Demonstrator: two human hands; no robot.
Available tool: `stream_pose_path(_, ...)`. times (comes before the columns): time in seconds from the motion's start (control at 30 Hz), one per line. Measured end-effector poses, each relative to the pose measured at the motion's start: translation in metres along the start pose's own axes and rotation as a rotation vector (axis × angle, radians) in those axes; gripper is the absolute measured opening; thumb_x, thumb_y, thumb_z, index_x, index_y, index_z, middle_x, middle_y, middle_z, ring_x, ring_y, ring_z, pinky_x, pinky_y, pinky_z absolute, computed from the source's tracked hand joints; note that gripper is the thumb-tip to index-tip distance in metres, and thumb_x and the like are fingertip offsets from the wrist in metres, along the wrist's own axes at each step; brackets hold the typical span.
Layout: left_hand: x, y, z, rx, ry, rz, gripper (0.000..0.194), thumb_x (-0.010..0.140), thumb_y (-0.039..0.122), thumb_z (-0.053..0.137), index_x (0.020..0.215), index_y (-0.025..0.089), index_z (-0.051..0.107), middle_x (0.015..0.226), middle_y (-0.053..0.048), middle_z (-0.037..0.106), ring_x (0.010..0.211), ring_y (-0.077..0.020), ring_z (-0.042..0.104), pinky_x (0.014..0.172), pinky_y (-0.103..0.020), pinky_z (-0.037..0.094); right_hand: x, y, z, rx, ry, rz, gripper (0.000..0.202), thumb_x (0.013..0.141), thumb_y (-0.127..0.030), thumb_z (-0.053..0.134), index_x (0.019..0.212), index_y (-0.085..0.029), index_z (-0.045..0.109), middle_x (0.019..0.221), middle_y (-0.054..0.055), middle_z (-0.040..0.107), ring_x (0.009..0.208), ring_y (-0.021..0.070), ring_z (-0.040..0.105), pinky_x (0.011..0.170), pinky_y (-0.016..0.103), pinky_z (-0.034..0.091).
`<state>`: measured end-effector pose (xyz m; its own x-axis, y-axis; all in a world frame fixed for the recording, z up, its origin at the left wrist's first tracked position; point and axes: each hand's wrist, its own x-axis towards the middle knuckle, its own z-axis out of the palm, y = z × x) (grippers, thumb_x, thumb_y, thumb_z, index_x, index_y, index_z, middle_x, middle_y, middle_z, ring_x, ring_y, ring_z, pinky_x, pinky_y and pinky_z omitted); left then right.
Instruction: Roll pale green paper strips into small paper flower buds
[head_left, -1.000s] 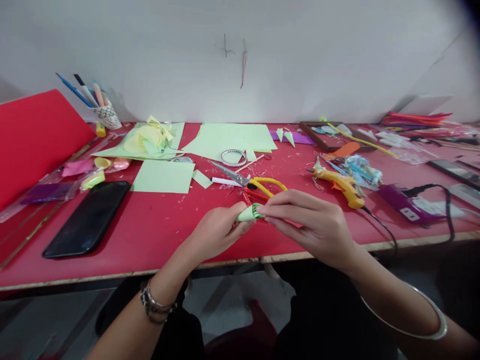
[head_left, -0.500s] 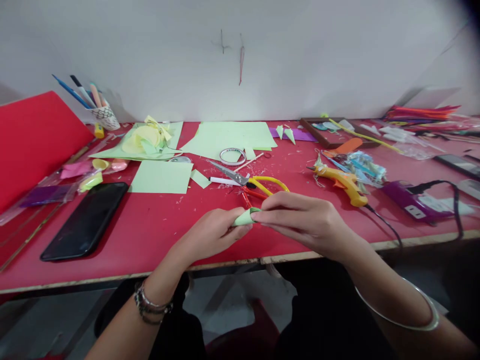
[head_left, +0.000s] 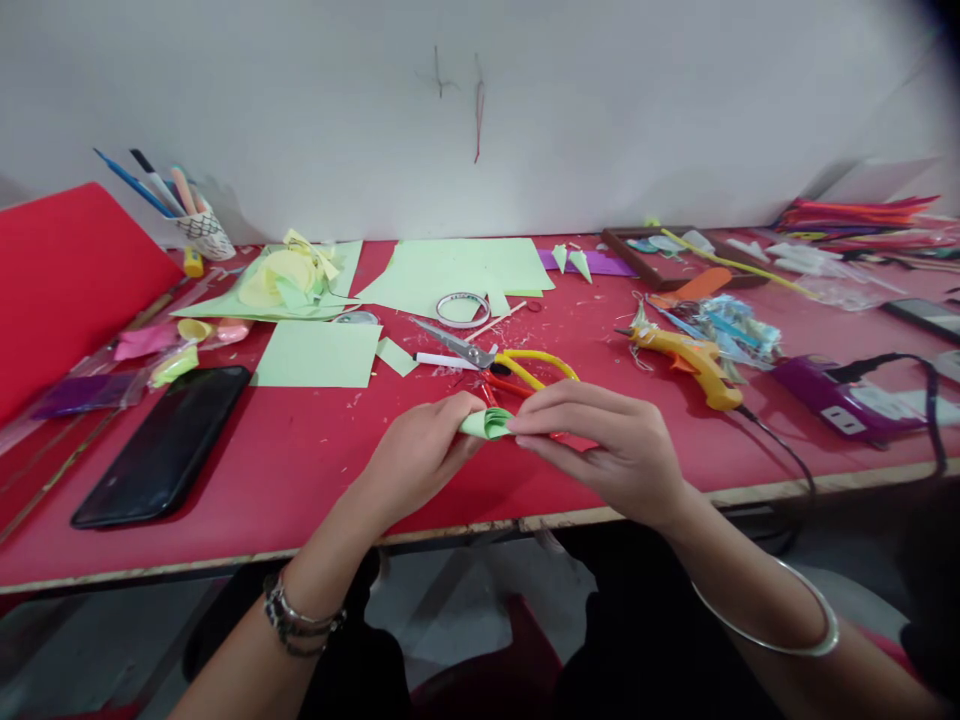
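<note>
A small piece of light green paper (head_left: 486, 424), rolled into a cone with curled layers at its right end, is held above the table's front part. My left hand (head_left: 420, 452) pinches its left end between thumb and fingers. The fingertips of my right hand (head_left: 604, 440) are closed on the right edge of the roll. Just beyond my hands lie scissors (head_left: 525, 365) with yellow and red handles, their blades pointing left. A white marker (head_left: 446, 361) lies by the blades, and a roll of tape (head_left: 461, 310) sits behind them.
A black phone (head_left: 165, 445) and a green paper sheet (head_left: 319, 353) lie left. Larger green sheets (head_left: 442, 265) and two small paper cones (head_left: 579, 264) are at the back. On the right are a yellow glue gun (head_left: 690, 362) and a purple power box (head_left: 832, 395). A pen cup (head_left: 206, 235) stands back left.
The paper roll has turned so its layered open end shows more. My right fingers have shifted slightly at its edge, and the view has moved a little.
</note>
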<state>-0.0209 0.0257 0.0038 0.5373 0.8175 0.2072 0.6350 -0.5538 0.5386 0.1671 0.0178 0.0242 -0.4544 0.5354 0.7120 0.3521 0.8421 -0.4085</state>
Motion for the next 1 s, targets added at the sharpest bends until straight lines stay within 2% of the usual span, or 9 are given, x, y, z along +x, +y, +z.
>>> stream_pose_path(0.07,0.0,0.0,0.002,0.013,0.031,-0.024,0.01,0.085,0.025,0.036,0.09,0.018,0.043,0.074,0.0,0.053,0.061,-0.0111,0.047,0.052,-0.02,0.03,-0.002,0.001,0.002,-0.017,0.012,-0.011,0.013,0.077,-0.011,0.054,0.084,-0.018,0.062,0.078,0.003,0.063,0.073,0.0111,0.06,0.063,0.025,0.053)
stream_pose_path(0.17,0.0,0.0,0.003,-0.014,0.027,-0.057,0.006,0.083,0.022,0.038,0.079,0.018,0.041,0.063,0.004,0.046,0.053,-0.0091,0.041,0.047,-0.019,0.026,-0.004,0.001,0.004,-0.016,0.0,-0.034,0.013,0.078,-0.012,0.053,0.086,-0.018,0.062,0.079,0.003,0.063,0.074,0.0107,0.06,0.064,0.024,0.053)
stream_pose_path(0.33,0.001,0.0,0.001,-0.025,0.003,-0.059,0.018,0.077,0.018,0.043,0.061,0.018,0.034,0.051,0.007,0.034,0.046,-0.007,0.032,0.045,-0.019,0.019,-0.01,0.0,0.006,-0.002,-0.068,-0.056,0.014,0.08,-0.01,0.052,0.089,-0.016,0.06,0.083,0.004,0.062,0.077,0.0086,0.059,0.067,0.02,0.051)
stream_pose_path(0.6,0.001,-0.002,0.003,-0.062,-0.029,-0.032,0.023,0.074,0.016,0.044,0.053,0.016,0.033,0.047,0.007,0.03,0.046,-0.0058,0.03,0.045,-0.02,0.017,-0.013,-0.004,0.005,-0.032,-0.164,-0.054,0.015,0.083,-0.013,0.047,0.091,-0.015,0.06,0.086,0.004,0.062,0.077,0.0071,0.059,0.069,0.016,0.05)
stream_pose_path(0.83,0.002,-0.001,0.005,-0.013,0.021,-0.065,0.019,0.077,0.018,0.043,0.059,0.017,0.035,0.051,0.006,0.034,0.046,-0.0072,0.032,0.045,-0.02,0.019,-0.012,0.0,0.012,-0.035,0.015,0.018,0.014,0.078,-0.013,0.053,0.09,-0.018,0.06,0.079,0.002,0.063,0.075,0.01,0.06,0.069,0.022,0.052)
stream_pose_path(0.93,0.002,0.001,0.008,0.009,0.058,-0.06,0.012,0.079,0.021,0.044,0.069,0.017,0.039,0.06,0.004,0.043,0.052,-0.0087,0.038,0.047,-0.019,0.024,-0.012,-0.002,0.013,-0.008,0.072,0.068,0.012,0.077,-0.01,0.054,0.084,-0.018,0.06,0.076,0.001,0.063,0.072,0.0097,0.06,0.067,0.022,0.052)
stream_pose_path(1.0,0.003,0.003,0.009,-0.015,0.073,-0.01,0.008,0.081,0.023,0.043,0.077,0.017,0.041,0.069,0.002,0.048,0.059,-0.0101,0.043,0.051,-0.02,0.03,-0.012,-0.003,0.013,-0.006,0.123,0.093,0.013,0.076,-0.008,0.054,0.084,-0.018,0.06,0.077,0.001,0.063,0.072,0.0097,0.06,0.067,0.022,0.052)
